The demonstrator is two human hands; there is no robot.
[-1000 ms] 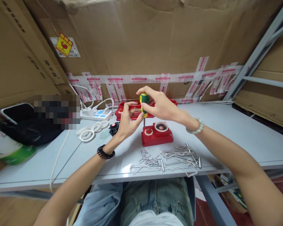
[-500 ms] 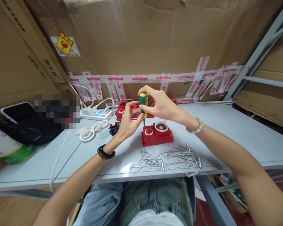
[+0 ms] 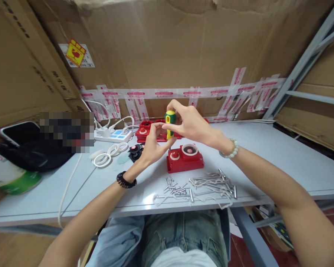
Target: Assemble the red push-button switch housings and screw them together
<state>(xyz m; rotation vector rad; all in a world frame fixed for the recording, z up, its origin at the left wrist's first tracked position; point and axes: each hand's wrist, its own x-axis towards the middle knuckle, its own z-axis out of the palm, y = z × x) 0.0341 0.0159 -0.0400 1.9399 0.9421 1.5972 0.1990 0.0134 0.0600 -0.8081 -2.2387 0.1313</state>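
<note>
A stubby green and yellow screwdriver (image 3: 170, 122) stands upright over the back left corner of a red box (image 3: 185, 163). My right hand (image 3: 189, 124) grips its handle from above and the right. The fingers of my left hand (image 3: 155, 142) are closed round the lower part of the handle. The box carries a red dome and a white ring around a dark round part. Just in front of it lie several loose screws (image 3: 176, 187), with metal rods and white cords (image 3: 211, 181) to their right. My fingers partly hide the shaft, and its tip is hard to see.
More red housings (image 3: 143, 131) stand behind my hands. Left of the box are black parts (image 3: 135, 151), white rings (image 3: 102, 160) and a power strip (image 3: 117, 135). A phone (image 3: 20, 132), a dark bag (image 3: 39, 155) and a white and green container (image 3: 23, 181) lie far left.
The screwdriver handle has turned, so its yellow part now faces me more. The fingers of my left hand have shifted slightly to the right around it. The red box stays in place.
</note>
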